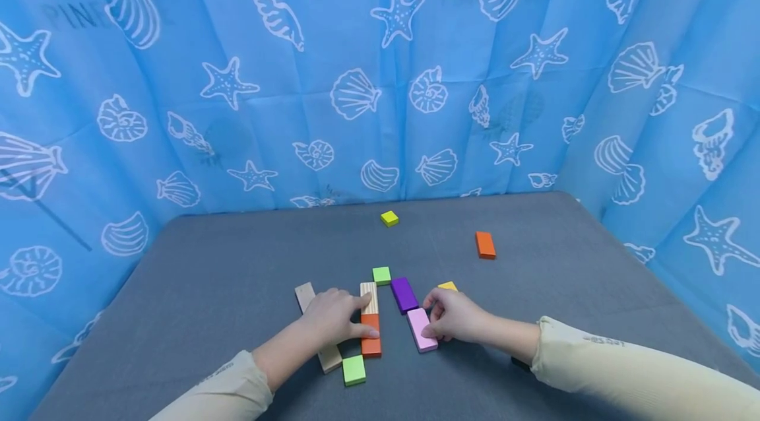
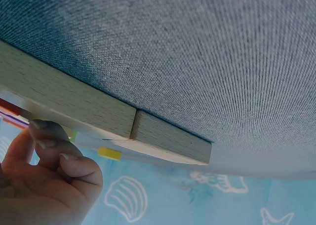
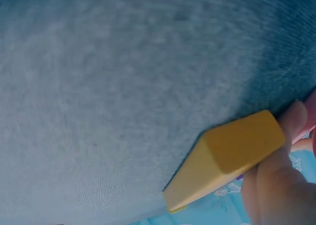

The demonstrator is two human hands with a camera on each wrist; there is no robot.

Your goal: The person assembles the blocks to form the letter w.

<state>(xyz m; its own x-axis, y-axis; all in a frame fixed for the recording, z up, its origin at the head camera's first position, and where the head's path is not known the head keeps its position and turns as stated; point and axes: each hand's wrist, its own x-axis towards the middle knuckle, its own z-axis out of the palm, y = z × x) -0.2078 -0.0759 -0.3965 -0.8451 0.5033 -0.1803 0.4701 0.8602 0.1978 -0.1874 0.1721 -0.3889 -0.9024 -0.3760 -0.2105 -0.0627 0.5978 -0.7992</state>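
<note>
In the head view my left hand (image 1: 332, 317) reaches over a row of two blocks. Its index finger touches the striped plain wood block (image 1: 369, 297), and its thumb lies on the orange block (image 1: 371, 346) adjoining it. Under that hand, two pale wooden blocks (image 2: 168, 137) lie end to end. My right hand (image 1: 460, 315) holds the pink block (image 1: 419, 322) at its right side between thumb and curled fingers. A purple block (image 1: 404, 295) meets the pink one's far end. Just right of these fingers lies a yellow block (image 3: 242, 143), partly hidden in the head view.
One green block (image 1: 381, 275) lies beyond the rows, another green block (image 1: 353, 370) at the near end. Farther off are a small yellow-green block (image 1: 389, 218) and an orange block (image 1: 485, 245). A blue curtain (image 1: 356, 45) borders the grey table (image 1: 237, 256).
</note>
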